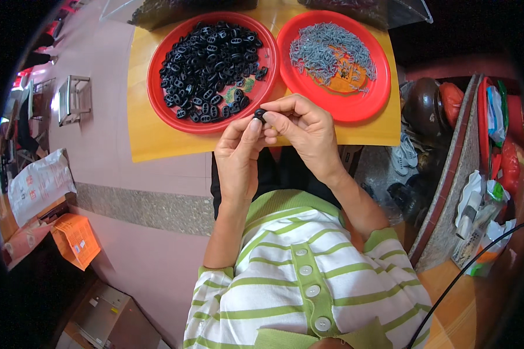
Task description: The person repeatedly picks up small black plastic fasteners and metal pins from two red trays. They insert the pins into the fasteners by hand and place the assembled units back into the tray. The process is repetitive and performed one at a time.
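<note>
At the near right edge of a round red plastic tray [271, 75] heaped with small black two-holed oval pieces [209, 64], the left hand [239, 148] and right hand [308, 131] pinch one small dark piece [259, 114]. Right of that tray, slender grey pieces [326, 43] fill another. Fingertip assembly seems underway, calling for steady alignment.

metal stool [66, 101] | white bag [39, 185] | orange container [75, 239] | pale shoes [398, 159] | black cable [466, 267]

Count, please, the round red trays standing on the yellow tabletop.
2. The left tray holds small black parts; the right tray holds small grey pieces. Behind the clear bins, at the far side, more may be hidden.
</note>
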`<state>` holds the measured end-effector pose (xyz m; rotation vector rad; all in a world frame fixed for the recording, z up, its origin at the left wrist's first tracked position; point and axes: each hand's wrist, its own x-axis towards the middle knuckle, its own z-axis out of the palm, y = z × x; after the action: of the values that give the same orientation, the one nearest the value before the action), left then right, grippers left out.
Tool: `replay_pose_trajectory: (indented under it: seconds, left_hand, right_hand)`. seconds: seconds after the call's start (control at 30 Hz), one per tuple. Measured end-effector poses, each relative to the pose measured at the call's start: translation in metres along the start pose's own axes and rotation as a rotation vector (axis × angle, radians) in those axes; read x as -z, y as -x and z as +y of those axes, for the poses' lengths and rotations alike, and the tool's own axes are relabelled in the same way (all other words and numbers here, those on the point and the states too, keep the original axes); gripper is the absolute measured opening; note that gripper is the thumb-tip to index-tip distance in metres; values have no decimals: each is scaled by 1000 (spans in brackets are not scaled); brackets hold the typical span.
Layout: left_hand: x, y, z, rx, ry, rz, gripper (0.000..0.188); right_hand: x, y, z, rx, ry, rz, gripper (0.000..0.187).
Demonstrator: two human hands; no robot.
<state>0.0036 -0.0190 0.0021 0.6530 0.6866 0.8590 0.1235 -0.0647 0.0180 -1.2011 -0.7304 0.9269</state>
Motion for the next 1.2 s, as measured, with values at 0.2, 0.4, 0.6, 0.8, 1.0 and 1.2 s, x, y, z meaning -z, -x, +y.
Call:
replay_pose_trajectory:
  seconds: [0.2,0.4,0.6,0.8,1.0,1.2]
  left_hand:
    - [-8,2,1,-191,-261,-20,13]
    - [-11,1,3,-105,-201,-54,13]
    - [-7,3,4,-110,-313,-70,14]
    - [-9,0,4,-38,-138,-69,13]
    - [-9,1,5,-120,-310,-39,14]
    - [-8,0,9,-90,-295,-55,16]
  right_hand:
    - [0,4,-3,200,256,52,11]
    - [7,6,-4,184,286,45,13]
    - [17,1,-14,164,421,-91,14]
    - [14,3,-7,24,171,-33,13]
    - [18,0,-10,78,313,-57,14]
    - [18,-3,-14,103,357,-53,14]
